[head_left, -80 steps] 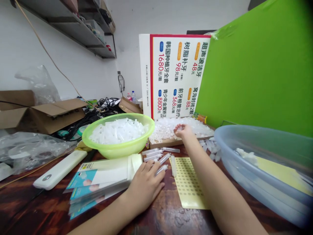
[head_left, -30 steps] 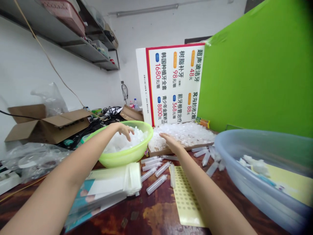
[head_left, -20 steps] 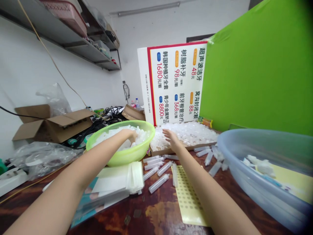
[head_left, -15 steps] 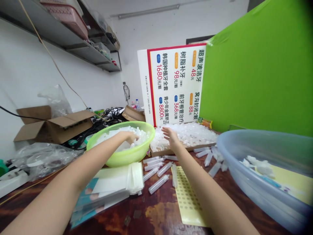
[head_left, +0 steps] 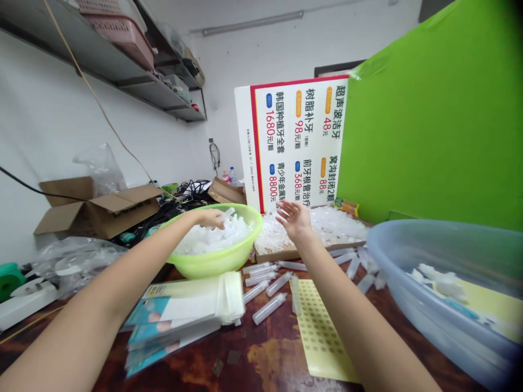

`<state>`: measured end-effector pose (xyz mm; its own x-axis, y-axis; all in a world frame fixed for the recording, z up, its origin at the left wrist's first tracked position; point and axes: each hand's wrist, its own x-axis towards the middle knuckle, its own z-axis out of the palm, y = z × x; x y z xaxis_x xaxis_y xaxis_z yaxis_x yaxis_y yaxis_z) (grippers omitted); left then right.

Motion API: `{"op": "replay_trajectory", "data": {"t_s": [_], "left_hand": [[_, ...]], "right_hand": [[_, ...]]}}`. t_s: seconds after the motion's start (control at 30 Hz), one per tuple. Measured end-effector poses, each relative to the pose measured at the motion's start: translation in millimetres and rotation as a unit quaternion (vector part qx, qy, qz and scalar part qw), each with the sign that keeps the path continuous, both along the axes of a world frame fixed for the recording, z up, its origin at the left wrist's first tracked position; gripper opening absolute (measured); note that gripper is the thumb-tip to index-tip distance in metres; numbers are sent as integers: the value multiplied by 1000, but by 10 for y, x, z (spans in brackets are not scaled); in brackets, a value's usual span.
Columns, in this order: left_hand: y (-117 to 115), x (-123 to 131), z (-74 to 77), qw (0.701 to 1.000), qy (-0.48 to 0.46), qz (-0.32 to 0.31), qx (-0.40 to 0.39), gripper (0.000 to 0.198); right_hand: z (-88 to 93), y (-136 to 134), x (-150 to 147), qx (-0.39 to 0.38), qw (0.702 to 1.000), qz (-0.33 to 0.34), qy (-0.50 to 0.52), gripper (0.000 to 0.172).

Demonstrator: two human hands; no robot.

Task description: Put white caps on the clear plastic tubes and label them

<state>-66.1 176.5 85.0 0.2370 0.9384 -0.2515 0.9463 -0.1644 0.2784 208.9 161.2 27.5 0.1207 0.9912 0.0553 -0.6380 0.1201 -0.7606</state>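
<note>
Several clear tubes [head_left: 269, 308] dot the glossy brown table [head_left: 261, 362]; white wall [head_left: 220, 71] behind.

The table [head_left: 196, 378] is viewed close up from head height, forward and somewhat down; the left hand [head_left: 209, 218] and right hand [head_left: 296, 220] are framed mid-picture, the wall [head_left: 237, 60] well beyond.

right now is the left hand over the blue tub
No, the left hand is over the green bowl; the blue tub stands on the right.

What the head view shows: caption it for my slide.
Left hand holding a tube over the green bowl; right hand open near white pieces.
</note>
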Motion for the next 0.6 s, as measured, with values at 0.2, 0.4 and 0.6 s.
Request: {"op": "replay_trajectory", "data": {"t_s": [0.2, 0.4, 0.6], "left_hand": [[-364, 16, 226, 966, -253, -1, 56, 26], [-1219, 436, 255, 879, -470, -49, 60, 42], [-1891, 615, 69, 747, -661, -66, 15, 38]], "right_hand": [[70, -56, -50, 53, 997, 39, -34, 15], [391, -471, -363, 205, 964, 128, -107, 35], [717, -1025, -430, 423, 842, 233, -239, 48]]}}
